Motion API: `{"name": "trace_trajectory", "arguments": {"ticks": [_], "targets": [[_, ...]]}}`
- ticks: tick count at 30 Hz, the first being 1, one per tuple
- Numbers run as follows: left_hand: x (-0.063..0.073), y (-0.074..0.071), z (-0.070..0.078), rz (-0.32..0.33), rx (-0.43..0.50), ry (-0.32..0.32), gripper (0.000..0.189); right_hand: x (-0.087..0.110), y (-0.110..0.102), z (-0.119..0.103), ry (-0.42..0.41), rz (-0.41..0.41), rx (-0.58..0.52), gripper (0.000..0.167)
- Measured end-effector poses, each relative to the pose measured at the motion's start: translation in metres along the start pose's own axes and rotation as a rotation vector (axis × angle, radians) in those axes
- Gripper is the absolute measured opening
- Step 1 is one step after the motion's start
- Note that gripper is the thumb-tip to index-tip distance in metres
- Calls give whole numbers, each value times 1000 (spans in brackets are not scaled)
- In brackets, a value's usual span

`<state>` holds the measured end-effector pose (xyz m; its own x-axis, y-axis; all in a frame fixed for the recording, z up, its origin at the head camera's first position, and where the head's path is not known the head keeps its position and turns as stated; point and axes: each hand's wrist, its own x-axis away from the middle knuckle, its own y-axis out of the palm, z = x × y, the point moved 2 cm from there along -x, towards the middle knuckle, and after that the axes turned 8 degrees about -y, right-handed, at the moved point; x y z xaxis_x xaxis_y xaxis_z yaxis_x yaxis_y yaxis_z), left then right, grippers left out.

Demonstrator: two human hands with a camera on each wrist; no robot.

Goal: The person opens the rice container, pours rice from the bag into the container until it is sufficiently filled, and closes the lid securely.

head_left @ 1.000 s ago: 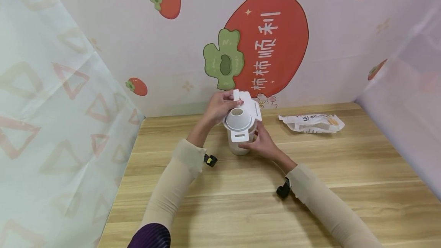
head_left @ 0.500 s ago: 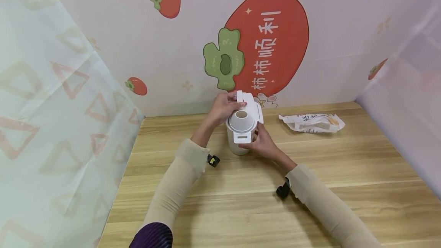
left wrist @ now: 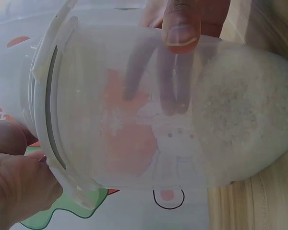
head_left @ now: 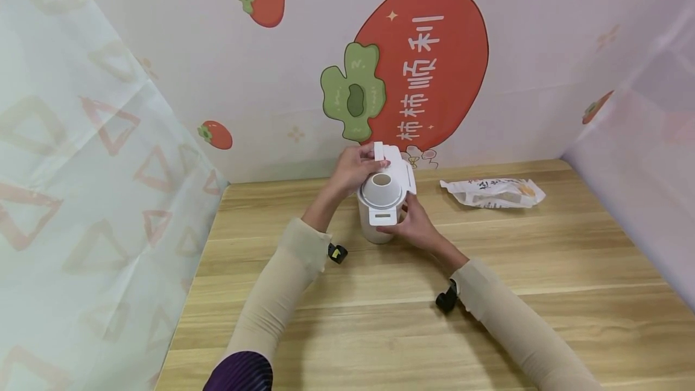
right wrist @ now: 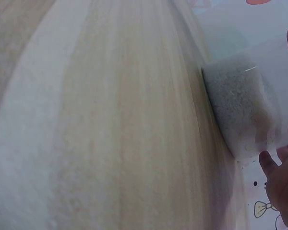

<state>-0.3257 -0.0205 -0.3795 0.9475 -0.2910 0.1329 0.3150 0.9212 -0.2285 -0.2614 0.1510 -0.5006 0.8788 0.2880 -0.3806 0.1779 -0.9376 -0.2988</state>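
Note:
A translucent plastic canister (head_left: 371,233) stands upright on the wooden table, with pale grains (left wrist: 235,108) in its bottom. Its white lid (head_left: 399,172) has a cone-shaped spout (head_left: 382,190) and side clips; the front clip (head_left: 383,218) sticks outward. At the lid's back left, my left hand (head_left: 354,169) pinches a raised white tab between thumb and fingers. My right hand (head_left: 417,223) grips the canister's body from the right, thumb in front and fingers around behind. Through the clear wall, those fingers show in the left wrist view.
An opened white food packet (head_left: 491,193) with printing lies to the right of the canister, near the back wall. The patterned backdrop (head_left: 271,107) rises right behind the canister, and side sheets border the table (head_left: 380,330) at left and right.
My left hand has shifted slightly right along with the lid, which sits more squarely over the canister. My right hand has kept its grip in place.

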Motion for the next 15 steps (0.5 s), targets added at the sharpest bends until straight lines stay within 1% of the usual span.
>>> {"name": "trace_trajectory", "arguments": {"ticks": [1, 5, 8, 15], "targets": [[0, 0, 0, -5, 4, -5, 50, 1, 0, -4, -4, 1, -3, 111], [2, 1, 2, -11, 17, -23, 47, 3, 0, -2, -27, 11, -18, 110], [3, 2, 2, -6, 10, -21, 47, 3, 1, 12, -30, 18, -8, 111], [2, 0, 2, 20, -4, -8, 51, 2, 1, 12, -29, 22, 11, 108]]}}
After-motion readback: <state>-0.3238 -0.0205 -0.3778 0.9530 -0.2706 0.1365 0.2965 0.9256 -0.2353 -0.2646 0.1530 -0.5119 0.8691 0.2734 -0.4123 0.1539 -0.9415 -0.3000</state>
